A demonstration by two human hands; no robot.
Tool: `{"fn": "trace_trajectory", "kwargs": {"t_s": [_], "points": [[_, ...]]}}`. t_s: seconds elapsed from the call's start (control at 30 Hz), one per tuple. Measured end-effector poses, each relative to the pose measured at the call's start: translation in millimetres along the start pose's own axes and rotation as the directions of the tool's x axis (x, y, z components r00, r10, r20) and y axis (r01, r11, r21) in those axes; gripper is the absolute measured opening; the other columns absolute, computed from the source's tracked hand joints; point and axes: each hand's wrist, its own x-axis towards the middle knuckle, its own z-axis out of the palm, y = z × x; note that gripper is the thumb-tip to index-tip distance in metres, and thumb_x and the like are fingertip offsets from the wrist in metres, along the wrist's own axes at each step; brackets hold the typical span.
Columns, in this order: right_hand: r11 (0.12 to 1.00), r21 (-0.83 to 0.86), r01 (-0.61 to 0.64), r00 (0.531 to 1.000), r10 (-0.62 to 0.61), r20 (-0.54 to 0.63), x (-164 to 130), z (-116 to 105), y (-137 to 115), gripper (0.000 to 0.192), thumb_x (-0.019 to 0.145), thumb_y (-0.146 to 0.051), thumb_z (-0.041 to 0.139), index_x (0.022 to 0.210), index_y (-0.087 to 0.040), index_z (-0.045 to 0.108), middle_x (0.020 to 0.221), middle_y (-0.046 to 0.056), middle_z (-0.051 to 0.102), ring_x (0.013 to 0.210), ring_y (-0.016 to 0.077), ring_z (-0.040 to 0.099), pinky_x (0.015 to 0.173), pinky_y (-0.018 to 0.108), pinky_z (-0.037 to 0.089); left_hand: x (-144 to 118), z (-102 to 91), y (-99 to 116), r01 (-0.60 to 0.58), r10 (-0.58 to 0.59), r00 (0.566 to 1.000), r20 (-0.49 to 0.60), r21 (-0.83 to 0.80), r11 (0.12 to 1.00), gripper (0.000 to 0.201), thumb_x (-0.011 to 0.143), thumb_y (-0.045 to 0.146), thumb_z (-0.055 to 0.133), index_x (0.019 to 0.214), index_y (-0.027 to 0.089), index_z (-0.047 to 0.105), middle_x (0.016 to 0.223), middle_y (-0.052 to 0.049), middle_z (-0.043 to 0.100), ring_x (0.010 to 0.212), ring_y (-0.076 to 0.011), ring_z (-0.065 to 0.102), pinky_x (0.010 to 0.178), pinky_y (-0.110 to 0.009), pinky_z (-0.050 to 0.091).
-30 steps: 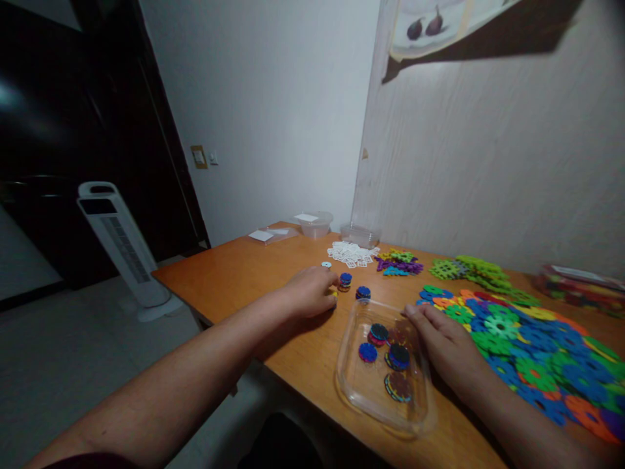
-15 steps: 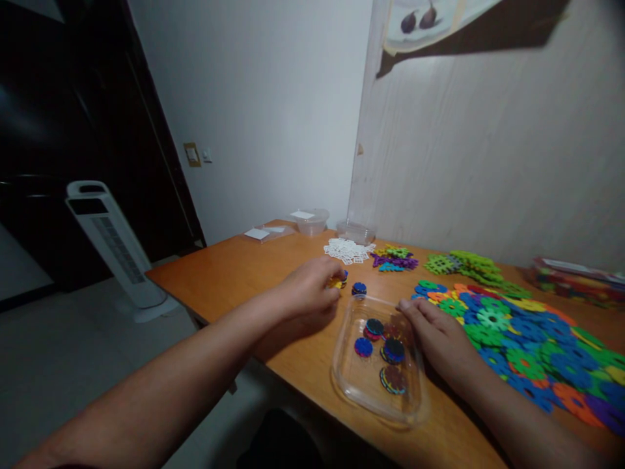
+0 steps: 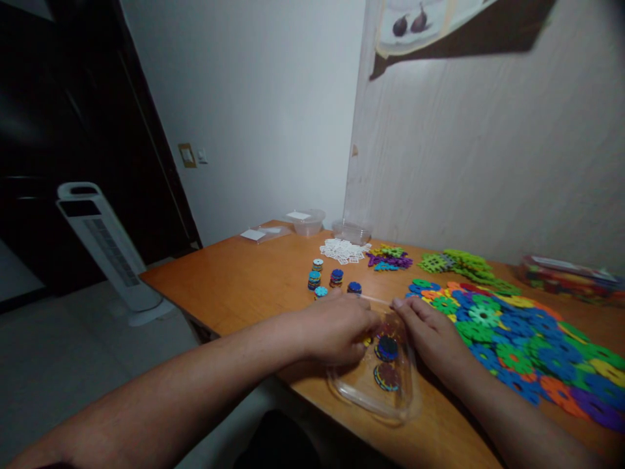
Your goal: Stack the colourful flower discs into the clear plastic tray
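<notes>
Left hand [image 3: 336,332] moved into clear tray [image 3: 371,397], grip unclear, right hand [image 3: 434,339] resting released

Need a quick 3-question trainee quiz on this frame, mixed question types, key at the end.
1. True or false: the left hand is over the clear plastic tray.
2. Which side of the tray does the right hand rest along? A) its right side B) its left side C) neither; it is lifted off the wooden table.
3. Fill in: the small stacks of round discs stand on the table ____ the tray, towards the wall.

Key: 1 true; 2 A; 3 beyond. The big spread of flat colourful snowflake pieces lies right of the right hand.
</notes>
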Motion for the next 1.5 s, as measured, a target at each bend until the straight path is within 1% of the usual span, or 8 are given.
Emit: {"fn": "trace_trajectory", "kwargs": {"t_s": [0.23,0.47,0.67,0.9,1.1,1.3,1.4,1.5], "points": [[1.0,-0.018,-0.016,1.0,0.016,0.012,1,0,1,0.044,0.092,-0.061,0.051,0.073,-0.023,0.057,0.069,-0.002,0.054,0.07,0.0194,0.052,0.061,0.029,0.042,-6,-12.6,-5,0.059,-0.063,0.996,-0.065,-0.064,0.996,0.014,0.083,0.018,0.059,0.096,0.019,0.067,0.099,-0.008,0.068,0.093,-0.0222,0.059,0.083,-0.037,0.044],[0.998,0.003,-0.056,0.998,0.056,0.028,0,0,3,0.043,0.093,-0.061,0.05,0.078,-0.023,0.059,0.071,-0.001,0.057,0.072,0.0205,0.054,0.063,0.03,0.043,-19,-20.6,-60,0.22,-0.259,0.929,-0.266,-0.168,0.961,0.017,0.086,0.017,0.051,0.096,0.017,0.065,0.096,-0.008,0.067,0.087,-0.0176,0.057,0.079,-0.032,0.044],[0.998,-0.06,-0.031,0.999,0.032,0.018,0,-1,0,0.045,0.092,-0.062,0.049,0.072,-0.022,0.056,0.07,-0.001,0.055,0.071,0.0205,0.054,0.065,0.031,0.041,-24,-11.1,-91,0.395,-0.414,0.899,-0.145,-0.143,0.907,0.016,0.083,0.024,0.056,0.093,0.017,0.067,0.095,-0.008,0.067,0.086,-0.018,0.057,0.076,-0.029,0.042],[0.998,-0.038,-0.048,0.998,0.049,0.026,0,-1,-4,0.045,0.091,-0.063,0.049,0.075,-0.023,0.057,0.071,-0.001,0.057,0.072,0.0206,0.053,0.065,0.031,0.041,-20,5.3,-86,0.474,-0.478,0.878,-0.023,-0.1,0.875,0.024,0.083,0.04,0.06,0.091,0.019,0.069,0.093,-0.009,0.068,0.079,-0.0193,0.057,0.068,-0.03,0.04],[0.997,-0.044,-0.056,0.998,0.057,0.027,0,-2,-2,0.044,0.092,-0.063,0.049,0.076,-0.023,0.057,0.071,-0.001,0.056,0.071,0.0201,0.053,0.066,0.031,0.041,-13,13.5,-87,0.535,-0.536,0.844,-0.02,-0.047,0.844,0.03,0.083,0.045,0.061,0.092,0.019,0.072,0.093,-0.01,0.07,0.079,-0.0209,0.059,0.069,-0.031,0.041],[0.997,-0.045,-0.057,0.998,0.058,0.028,0,-2,0,0.045,0.091,-0.063,0.049,0.074,-0.023,0.056,0.07,-0.002,0.054,0.071,0.0197,0.052,0.064,0.03,0.041,-14,10.7,-85,0.543,-0.553,0.828,-0.096,-0.107,0.833,0.016,0.078,0.033,0.064,0.087,0.02,0.068,0.089,-0.008,0.067,0.075,-0.0181,0.055,0.066,-0.03,0.038],[0.998,-0.021,-0.064,0.998,0.065,0.02,-1,-1,1,0.044,0.092,-0.063,0.05,0.074,-0.023,0.056,0.07,-0.002,0.054,0.071,0.0195,0.052,0.063,0.029,0.041,-17,0.7,-75,0.464,-0.48,0.855,-0.198,-0.122,0.877,0.016,0.079,0.03,0.062,0.09,0.019,0.067,0.091,-0.007,0.065,0.078,-0.0175,0.054,0.067,-0.029,0.039],[0.997,0.002,-0.071,0.997,0.071,0.021,-1,0,3,0.042,0.092,-0.061,0.052,0.076,-0.023,0.058,0.07,-0.001,0.057,0.071,0.0199,0.054,0.063,0.029,0.042,-19,-12.1,-53,0.288,-0.31,0.92,-0.241,-0.122,0.95,0.019,0.084,0.029,0.059,0.097,0.018,0.067,0.094,-0.007,0.064,0.083,-0.0176,0.054,0.072,-0.029,0.041]]}}
